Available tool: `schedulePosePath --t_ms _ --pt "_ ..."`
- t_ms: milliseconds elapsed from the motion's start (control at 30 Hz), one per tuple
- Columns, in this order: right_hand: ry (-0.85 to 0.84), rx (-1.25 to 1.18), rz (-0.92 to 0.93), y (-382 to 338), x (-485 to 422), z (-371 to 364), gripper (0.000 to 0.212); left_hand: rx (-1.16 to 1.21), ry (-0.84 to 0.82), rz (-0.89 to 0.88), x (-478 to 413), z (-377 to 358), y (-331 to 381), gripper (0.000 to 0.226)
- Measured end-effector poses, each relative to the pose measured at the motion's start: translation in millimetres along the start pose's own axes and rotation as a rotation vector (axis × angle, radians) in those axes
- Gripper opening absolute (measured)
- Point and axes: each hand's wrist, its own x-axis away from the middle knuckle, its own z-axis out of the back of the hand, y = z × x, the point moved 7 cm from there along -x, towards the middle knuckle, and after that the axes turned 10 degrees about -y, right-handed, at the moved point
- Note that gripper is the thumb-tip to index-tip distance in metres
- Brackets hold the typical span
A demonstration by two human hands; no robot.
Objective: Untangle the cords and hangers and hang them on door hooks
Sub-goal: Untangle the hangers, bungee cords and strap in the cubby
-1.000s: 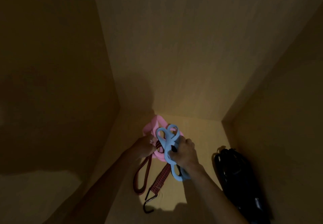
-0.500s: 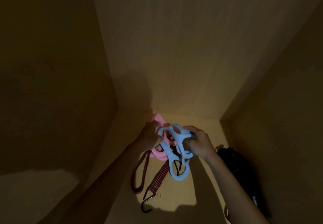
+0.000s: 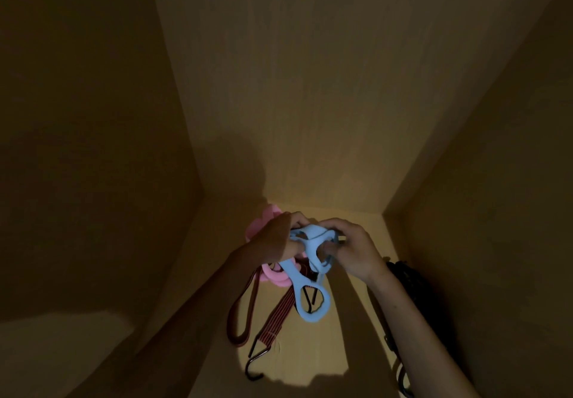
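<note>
step: freeing blue hanger from tangle, likely early | how: ease lower loop off red cord slowly, no yanking, leave pink hanger behind | grip: left hand and right hand both curled tight round blue hanger's upper loops | place: lifted above cabinet floor, near back edge

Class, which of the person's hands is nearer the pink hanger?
Left. The left hand sits directly in front of the pink hanger; the right hand is farther right, beyond the blue hanger both hands grip.
</note>
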Motion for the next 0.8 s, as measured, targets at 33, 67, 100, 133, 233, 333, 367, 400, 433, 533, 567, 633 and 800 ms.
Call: schedulePosePath --t_ms 33,67,100,133,233,333,367,400,433,533,567,633,800 --pt "0.009 0.002 0.014 -1 0 1 0.033 -0.005 0.028 0.000 1 3 0 0.037" --pt "0.017 -0.007 0.031 -3 1 1 0.033 -0.013 0.054 -0.005 1 6 0 0.035" --pt "0.025 -0.016 0.047 -5 2 2 0.033 -0.011 0.074 -0.009 1 8 1 0.034" --pt "0.033 -0.028 0.059 -6 2 3 0.032 0.005 0.082 -0.020 1 9 2 0.032" --pt "0.044 -0.006 0.067 -9 1 5 0.023 -0.011 0.089 -0.025 0 11 5 0.026" --pt "0.046 -0.047 0.056 -10 0 9 0.018 -0.035 0.076 -0.042 -2 11 8 0.022" --pt "0.053 -0.070 0.063 -11 1 10 0.015 -0.036 0.074 -0.044 -2 11 9 0.024" --pt "0.066 -0.096 0.071 -13 2 12 0.011 -0.025 0.073 -0.045 -2 11 10 0.027" --pt "0.088 -0.119 0.075 -13 2 14 0.006 -0.009 0.076 -0.043 -2 11 12 0.028" --pt "0.136 -0.145 0.038 -7 0 17 0.010 0.012 0.095 -0.037 -2 13 15 0.029" --pt "0.127 -0.146 0.010 -3 -1 16 0.013 0.017 0.096 -0.036 -3 13 15 0.028" --pt "0.071 -0.162 -0.032 4 -3 8 0.019 0.034 0.129 -0.020 -5 16 12 0.022" --pt "-0.093 -0.353 -0.039 9 -1 -22 0.033 0.172 0.249 -0.058 -5 27 10 0.006"
